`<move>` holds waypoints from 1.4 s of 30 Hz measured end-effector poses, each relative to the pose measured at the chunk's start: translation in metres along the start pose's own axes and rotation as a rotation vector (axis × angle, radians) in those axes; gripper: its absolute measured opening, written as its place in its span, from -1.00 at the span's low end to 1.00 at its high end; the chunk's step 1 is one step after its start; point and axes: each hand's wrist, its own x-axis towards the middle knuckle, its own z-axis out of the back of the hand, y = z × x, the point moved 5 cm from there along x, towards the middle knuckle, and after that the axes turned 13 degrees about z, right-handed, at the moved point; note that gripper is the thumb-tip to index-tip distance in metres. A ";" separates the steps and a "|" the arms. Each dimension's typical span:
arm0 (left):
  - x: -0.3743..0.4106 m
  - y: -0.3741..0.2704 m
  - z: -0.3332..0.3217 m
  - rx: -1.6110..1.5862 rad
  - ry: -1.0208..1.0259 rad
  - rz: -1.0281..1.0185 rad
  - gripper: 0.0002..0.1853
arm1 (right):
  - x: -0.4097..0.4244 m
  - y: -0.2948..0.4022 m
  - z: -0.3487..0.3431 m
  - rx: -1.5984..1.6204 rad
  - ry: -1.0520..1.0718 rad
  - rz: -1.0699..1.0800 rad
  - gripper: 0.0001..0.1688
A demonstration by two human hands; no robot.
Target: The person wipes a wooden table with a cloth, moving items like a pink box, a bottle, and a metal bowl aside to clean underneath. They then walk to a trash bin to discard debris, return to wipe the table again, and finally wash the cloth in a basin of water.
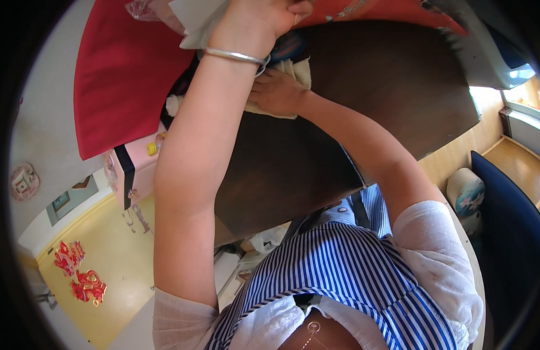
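Observation:
At the top edge, my left hand [276,16] is raised with curled fingers, partly cut off by the frame; what it may hold cannot be seen. A silver bangle circles that wrist. My right hand [278,92] presses on a folded cream cloth [302,73] on the dark table [384,83], its fingertips partly hidden by my left forearm. Another pale cloth part [173,105] shows left of that forearm. Beside the raised wrist are white sheets or packaging [197,22], and a dark blue item [289,47] lies just above the cloth.
Red fabric [125,78] hangs at the upper left above a pink box [143,162] with a black strap; a small yellow-capped item [152,148] is on the box. Red material [384,13] lies along the table's far edge. A blue chair back [511,223] stands at the right.

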 end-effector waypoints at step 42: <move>0.004 0.157 0.018 -0.189 -0.003 -0.017 -0.61 | -0.463 0.028 0.255 -0.295 -0.127 -1.459 -0.64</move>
